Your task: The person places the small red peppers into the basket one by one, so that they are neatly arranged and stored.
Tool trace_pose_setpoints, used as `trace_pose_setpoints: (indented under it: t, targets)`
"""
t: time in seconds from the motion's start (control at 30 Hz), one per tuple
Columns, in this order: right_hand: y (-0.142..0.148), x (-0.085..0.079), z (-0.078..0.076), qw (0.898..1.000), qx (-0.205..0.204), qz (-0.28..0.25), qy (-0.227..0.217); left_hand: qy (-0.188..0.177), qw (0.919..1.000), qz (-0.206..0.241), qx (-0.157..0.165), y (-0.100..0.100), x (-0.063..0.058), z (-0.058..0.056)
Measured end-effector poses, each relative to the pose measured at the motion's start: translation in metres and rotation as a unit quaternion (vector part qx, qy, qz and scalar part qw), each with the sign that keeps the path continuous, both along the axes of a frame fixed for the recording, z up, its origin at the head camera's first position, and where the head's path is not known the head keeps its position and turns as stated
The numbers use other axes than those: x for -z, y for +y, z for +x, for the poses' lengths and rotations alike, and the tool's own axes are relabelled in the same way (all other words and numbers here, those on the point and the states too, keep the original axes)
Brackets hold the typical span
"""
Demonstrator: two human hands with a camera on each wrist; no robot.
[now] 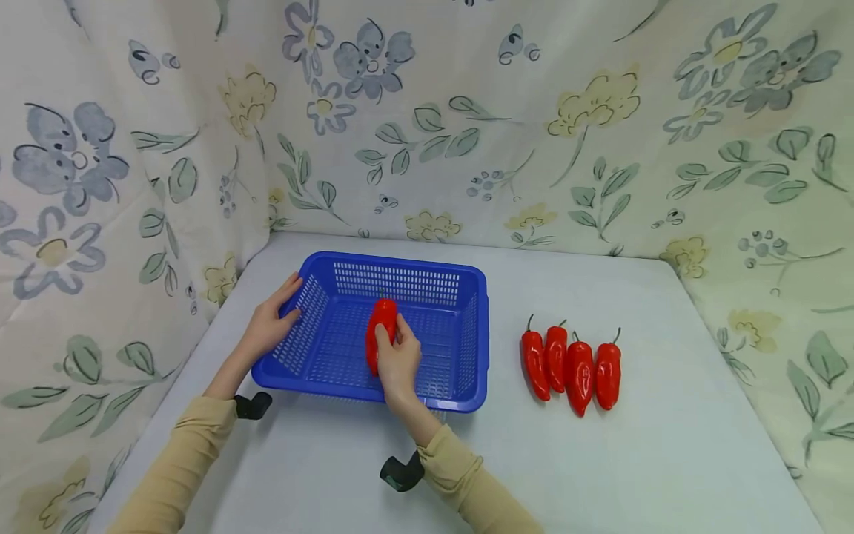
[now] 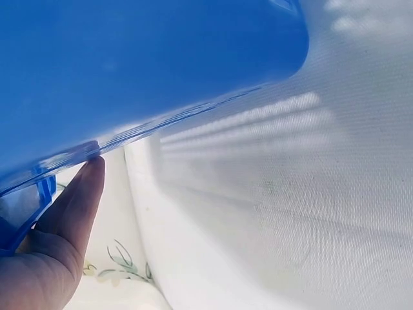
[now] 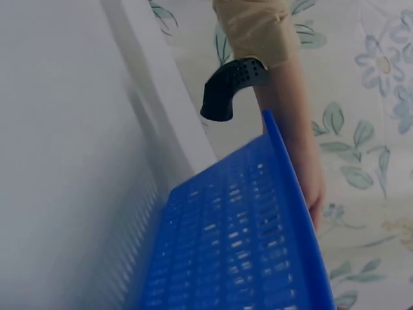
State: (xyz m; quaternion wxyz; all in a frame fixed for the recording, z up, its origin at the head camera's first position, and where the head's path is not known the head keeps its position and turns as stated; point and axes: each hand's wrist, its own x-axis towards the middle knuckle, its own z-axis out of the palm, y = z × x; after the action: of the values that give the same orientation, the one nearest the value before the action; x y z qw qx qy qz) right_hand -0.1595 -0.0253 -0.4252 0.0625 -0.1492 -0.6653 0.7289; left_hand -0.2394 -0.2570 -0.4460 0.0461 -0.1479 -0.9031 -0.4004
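A blue plastic basket [image 1: 472, 326] with slotted walls stands on the white table. Over its inside, my right hand [image 1: 400, 360] pinches a glossy red chili pepper [image 1: 373, 345] between thumb and fingers, the pepper's stem end pointing away from me. My left hand [image 1: 267, 322] rests at the basket's left rim, with straight fingers along the edge and the thumb over it. In the left wrist view a straight finger [image 2: 84, 194] touches the rim. The right wrist view shows mostly the basket's outer wall [image 3: 226, 232], and the pepper is hidden there.
Several red chili peppers [image 1: 579, 374] lie in a row on the table [image 1: 667, 445] to the right of the basket, stems pointing away. Flowered cloth [image 1: 454, 133] hangs behind and along both sides of the table. A black curved device [image 1: 402, 473] sits at each wrist.
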Motion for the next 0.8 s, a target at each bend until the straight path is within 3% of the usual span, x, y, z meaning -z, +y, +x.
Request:
trace_pose_setpoints:
  t: [0.53,0.8]
  targets:
    - [-0.043,-0.003,0.001,0.993,-0.045,0.106,0.004,0.002,1.0,-0.003,0.001,-0.007,-0.001,-0.001]
    - [-0.052,-0.001,-0.001,0.987,-0.077,0.135,-0.034,-0.012,0.9999,-0.005,-0.001,-0.003,0.002,0.0]
